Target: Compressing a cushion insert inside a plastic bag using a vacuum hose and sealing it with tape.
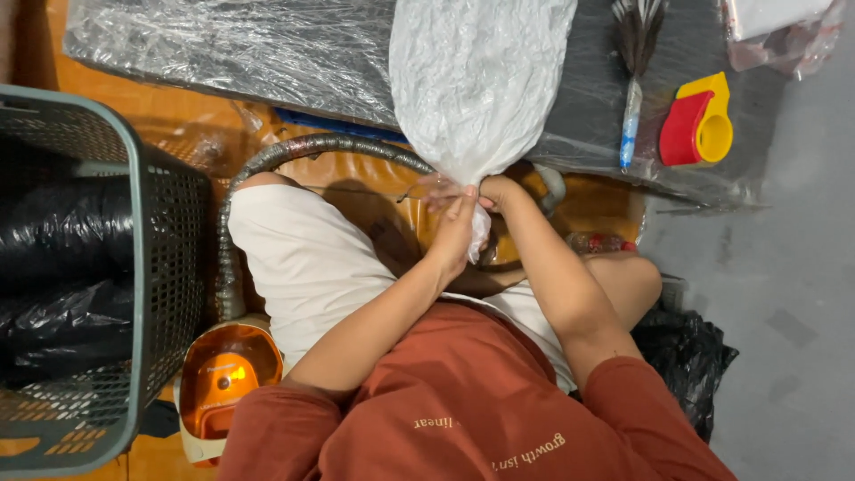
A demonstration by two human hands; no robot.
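Grey floor on the right and orange boards on the left lie under a plastic-wrapped dark slab (267, 44), with a mesh basket (169, 267) at far left. On the slab's near edge lies a stuffed white bag (476, 71), its neck pinched shut by both hands: left hand (456, 227) wrapped round it, right hand (499, 191) just beside. An orange vacuum (218, 374) sits by the knee, a red-and-yellow tape dispenser (699, 125) on the slab

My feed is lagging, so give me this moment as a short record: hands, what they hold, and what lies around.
left hand: grips the gathered neck of the white plastic bag
right hand: pinches the same neck
bag: full, lying on the dark wrapped table
left side: grey mesh basket, orange vacuum cleaner
right of the bag: red and yellow tape dispenser
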